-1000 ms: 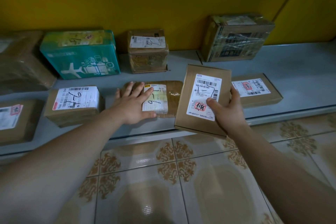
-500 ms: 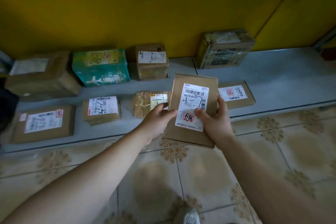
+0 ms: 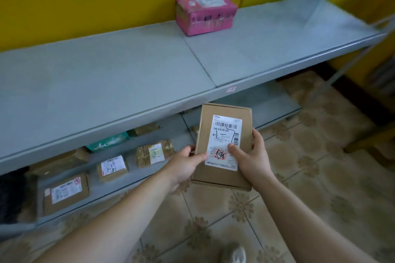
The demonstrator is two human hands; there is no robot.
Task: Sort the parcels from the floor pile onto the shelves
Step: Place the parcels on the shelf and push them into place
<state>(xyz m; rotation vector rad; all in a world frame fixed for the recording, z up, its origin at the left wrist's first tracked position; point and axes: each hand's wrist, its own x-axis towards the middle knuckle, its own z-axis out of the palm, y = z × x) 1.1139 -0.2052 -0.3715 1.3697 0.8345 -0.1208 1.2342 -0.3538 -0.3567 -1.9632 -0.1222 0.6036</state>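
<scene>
Flat brown cardboard parcel (image 3: 223, 147) sits lower centre of frame, held in the air over the floor, just in front of the shelf edge. Long axis runs near vertical in the picture, top end leaning slightly right; broad face up toward the camera. White printed shipping label (image 3: 224, 142) with barcode, handwritten black strokes and a red stamp lies lengthwise on that face.

Left hand (image 3: 184, 163) grips the parcel's lower left edge, thumb on top. Right hand (image 3: 251, 156) clamps the right edge, thumb pressed on the label, fingers wrapped behind.

Grey smooth metal upper shelf (image 3: 128, 74) crosses the frame from left to upper right, a seam dividing two panels; most of its surface is bare. Pink plastic-wrapped box (image 3: 206, 13) stands at its back, upper centre, against the yellow wall (image 3: 85, 2).

Grey lower shelf (image 3: 100, 190), left of frame, carries several cardboard parcels: a labelled flat one (image 3: 66, 192), a small labelled one (image 3: 112, 167), a crinkly tape-wrapped one (image 3: 155, 152), and a teal box (image 3: 108, 141) behind, partly hidden.

Beige patterned floor tiles (image 3: 299, 177) fill the lower right, open.
</scene>
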